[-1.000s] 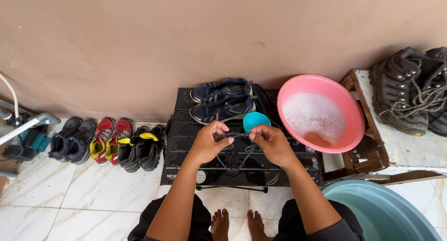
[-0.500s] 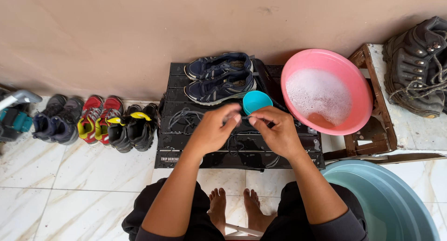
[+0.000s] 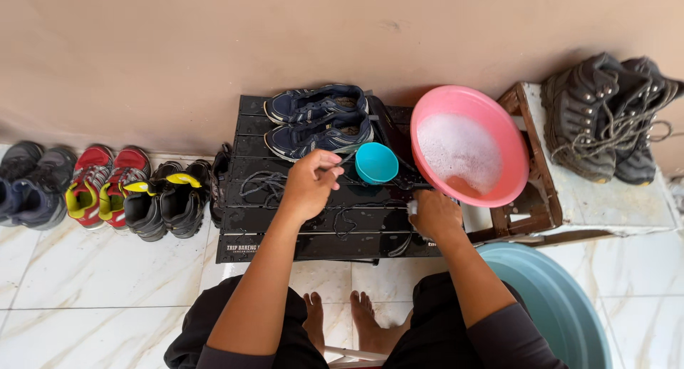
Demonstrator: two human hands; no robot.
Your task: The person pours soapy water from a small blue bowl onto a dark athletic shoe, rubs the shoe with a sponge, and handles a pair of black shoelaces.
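My left hand [image 3: 310,185] hovers over a black slatted table [image 3: 246,249], fingers pinched on a thin dark shoelace just below a pair of navy sneakers [image 3: 317,120]. More loose dark laces [image 3: 262,185] lie on the table top. My right hand [image 3: 434,216] is closed near the table's front right corner, under the rim of a pink basin [image 3: 519,171] of soapy water. A small white thing shows at its thumb; what it is I cannot tell. A teal cup [image 3: 375,162] stands between my hands.
A wooden crate [image 3: 531,218] holds the pink basin. Dark boots [image 3: 605,120] sit on a white stand at the right. A large teal tub [image 3: 563,308] is by my right knee. Several shoes [image 3: 107,192] line the wall at the left. My bare feet [image 3: 342,319] rest on the tiled floor.
My hands were together over the table's middle; they have parted. The left rose toward the sneakers with the lace, and the right dropped to the table's front right corner.
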